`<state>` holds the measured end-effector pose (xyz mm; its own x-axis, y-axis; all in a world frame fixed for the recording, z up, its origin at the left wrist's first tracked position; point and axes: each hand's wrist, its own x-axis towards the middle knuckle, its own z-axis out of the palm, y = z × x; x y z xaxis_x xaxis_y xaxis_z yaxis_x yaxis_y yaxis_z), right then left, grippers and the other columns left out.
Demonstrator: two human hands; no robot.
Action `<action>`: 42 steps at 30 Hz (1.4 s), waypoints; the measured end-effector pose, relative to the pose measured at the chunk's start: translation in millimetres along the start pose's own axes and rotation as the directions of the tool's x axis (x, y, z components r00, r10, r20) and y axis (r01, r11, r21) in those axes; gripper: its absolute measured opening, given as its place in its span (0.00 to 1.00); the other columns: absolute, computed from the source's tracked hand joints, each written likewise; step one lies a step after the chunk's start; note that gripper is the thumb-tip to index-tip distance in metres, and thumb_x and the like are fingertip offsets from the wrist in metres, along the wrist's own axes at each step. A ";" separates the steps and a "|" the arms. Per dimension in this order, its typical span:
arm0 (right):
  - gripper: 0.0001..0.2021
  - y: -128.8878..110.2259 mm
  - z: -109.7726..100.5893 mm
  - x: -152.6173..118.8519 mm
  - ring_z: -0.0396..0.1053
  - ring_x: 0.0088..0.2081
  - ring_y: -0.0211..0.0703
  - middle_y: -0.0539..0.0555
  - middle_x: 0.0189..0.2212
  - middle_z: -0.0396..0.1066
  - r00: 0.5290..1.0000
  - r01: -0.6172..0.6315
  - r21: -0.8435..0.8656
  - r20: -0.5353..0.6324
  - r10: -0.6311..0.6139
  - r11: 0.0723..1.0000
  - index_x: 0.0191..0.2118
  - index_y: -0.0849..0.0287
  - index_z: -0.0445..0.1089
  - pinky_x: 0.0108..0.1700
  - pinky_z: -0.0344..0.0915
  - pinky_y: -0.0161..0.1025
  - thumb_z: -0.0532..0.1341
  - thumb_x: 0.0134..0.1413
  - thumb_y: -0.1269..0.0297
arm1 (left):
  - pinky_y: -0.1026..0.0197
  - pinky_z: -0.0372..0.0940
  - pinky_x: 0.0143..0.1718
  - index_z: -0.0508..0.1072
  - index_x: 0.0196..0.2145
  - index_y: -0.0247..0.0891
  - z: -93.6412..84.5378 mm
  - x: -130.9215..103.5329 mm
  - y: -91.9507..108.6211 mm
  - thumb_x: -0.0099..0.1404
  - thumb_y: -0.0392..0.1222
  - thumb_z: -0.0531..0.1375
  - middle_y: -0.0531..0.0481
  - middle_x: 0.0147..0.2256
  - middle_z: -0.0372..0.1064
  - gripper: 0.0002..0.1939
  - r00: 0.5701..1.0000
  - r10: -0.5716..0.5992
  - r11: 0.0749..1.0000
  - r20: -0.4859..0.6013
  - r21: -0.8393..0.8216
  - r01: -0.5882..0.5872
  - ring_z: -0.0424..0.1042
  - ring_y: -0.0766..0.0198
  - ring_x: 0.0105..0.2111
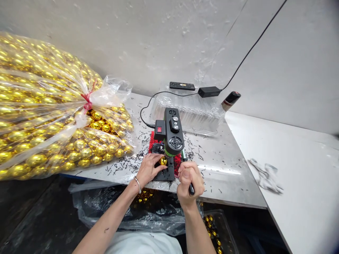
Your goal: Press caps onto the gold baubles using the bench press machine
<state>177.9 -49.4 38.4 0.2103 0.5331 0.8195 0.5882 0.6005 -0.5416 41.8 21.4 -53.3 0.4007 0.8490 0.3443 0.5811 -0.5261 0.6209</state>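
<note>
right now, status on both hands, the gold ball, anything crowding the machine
Left hand holding gold ball at machine's head. Right hand gripping lever handle. Black scraps scattered around base.

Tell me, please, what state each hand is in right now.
Left hand: fingers pinched around a gold ball.
Right hand: closed around a black handle.
</note>
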 end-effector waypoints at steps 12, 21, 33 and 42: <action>0.15 23.3 2.4 -31.1 0.63 0.27 0.36 0.49 0.24 0.63 0.999 0.039 -0.017 0.021 -0.038 0.999 0.24 0.57 0.58 0.37 0.68 0.42 0.50 0.64 0.69 | 0.48 0.61 0.52 0.75 0.49 0.41 7.0 -4.1 -1.4 0.63 0.50 0.64 0.43 0.46 0.75 0.19 0.999 -0.041 0.998 0.010 -0.050 0.041 0.69 0.52 0.48; 0.19 43.5 14.5 -52.0 0.65 0.25 0.35 0.47 0.24 0.62 0.995 0.069 -0.034 -0.069 -0.072 0.997 0.23 0.57 0.56 0.44 0.71 0.49 0.45 0.67 0.64 | 0.48 0.62 0.52 0.75 0.50 0.41 8.5 -4.2 -0.8 0.62 0.48 0.65 0.43 0.46 0.75 0.19 0.999 -0.042 0.998 -0.005 -0.053 0.042 0.69 0.51 0.49; 0.18 23.0 7.6 -21.0 0.63 0.25 0.36 0.48 0.22 0.61 0.994 0.064 -0.029 -0.085 -0.066 0.998 0.22 0.57 0.55 0.32 0.64 0.39 0.48 0.65 0.69 | 0.45 0.63 0.53 0.76 0.48 0.40 4.8 0.5 2.7 0.59 0.46 0.68 0.43 0.45 0.76 0.19 0.997 -0.071 0.987 -0.024 -0.147 0.067 0.71 0.52 0.48; 0.16 -15.4 2.9 14.7 0.61 0.24 0.35 0.48 0.21 0.60 0.981 -0.174 0.040 -0.085 0.177 0.984 0.22 0.58 0.60 0.27 0.55 0.37 0.54 0.63 0.70 | 0.59 0.71 0.48 0.66 0.59 0.46 -12.4 -121.1 14.1 0.65 0.39 0.60 0.43 0.53 0.70 0.24 0.989 -0.040 0.988 0.144 -0.141 0.060 0.75 0.58 0.48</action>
<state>169.6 -49.1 58.2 0.3763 0.5784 0.7238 0.5108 0.5222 -0.6829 -7.3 -88.2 -77.5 0.4754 0.8533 0.2142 0.4988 -0.4620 0.7333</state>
